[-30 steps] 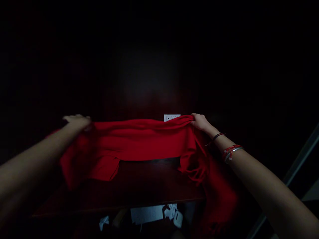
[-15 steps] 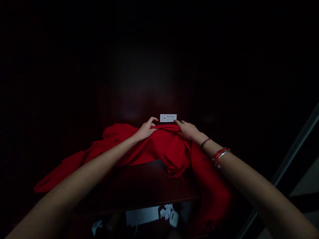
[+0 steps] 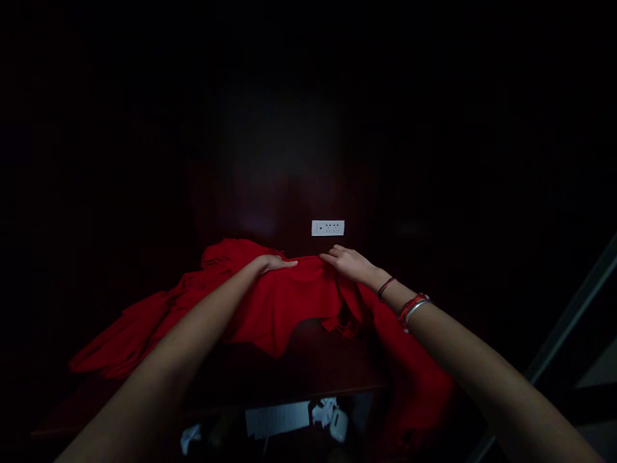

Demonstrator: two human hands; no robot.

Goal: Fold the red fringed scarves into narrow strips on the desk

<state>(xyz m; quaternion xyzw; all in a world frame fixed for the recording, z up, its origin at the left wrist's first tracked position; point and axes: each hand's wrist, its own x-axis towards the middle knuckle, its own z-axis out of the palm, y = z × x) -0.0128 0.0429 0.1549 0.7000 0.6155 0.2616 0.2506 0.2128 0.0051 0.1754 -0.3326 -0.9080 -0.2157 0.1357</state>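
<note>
A red fringed shawl [image 3: 303, 292] lies bunched across a dark wooden surface [image 3: 308, 366], its right end hanging down over the edge. My left hand [image 3: 274, 263] grips the cloth's upper edge, thumb on top and the other fingers hidden behind the fabric. To its right, my right hand [image 3: 351, 262] pinches the same edge with its fingers pressed together. Between the hands the edge runs nearly straight, and the cloth drops toward me in loose folds. More red fabric is heaped to the left, beyond my left forearm.
A white wall socket [image 3: 328, 228] sits on the dark panel behind the shawl. Below the surface's front edge are a pale flat sheet [image 3: 278, 419], crumpled white paper [image 3: 324, 411] and a small white case [image 3: 339, 425]. A metal bar [image 3: 573, 308] slants at the right.
Both hands have come slightly down and toward me with the shawl's edge, the left also moving leftward. The cloth between them has spread, and its lower corner hangs nearer the surface's front.
</note>
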